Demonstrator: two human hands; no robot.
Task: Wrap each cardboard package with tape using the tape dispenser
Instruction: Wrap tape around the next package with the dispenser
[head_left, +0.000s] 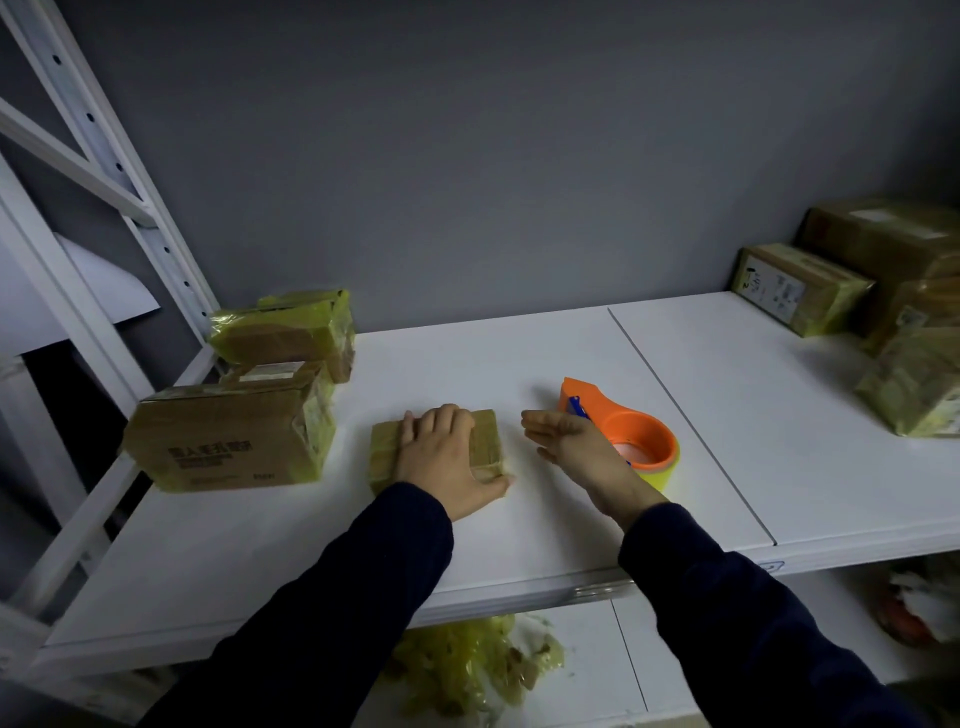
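Both grips are unclenched: your left grip (447, 460) pins the small package (383, 452) flat to steady it, while your right grip (571, 449) waits beside, perhaps touching, the tape dispenser (641, 431).

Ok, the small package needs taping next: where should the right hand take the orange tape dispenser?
By the round hoop of the tape dispenser, around the yellow roll, coming from above on the near side where the right hand is. The tapered end with the blue part points away toward the wall and probably carries the cutter.
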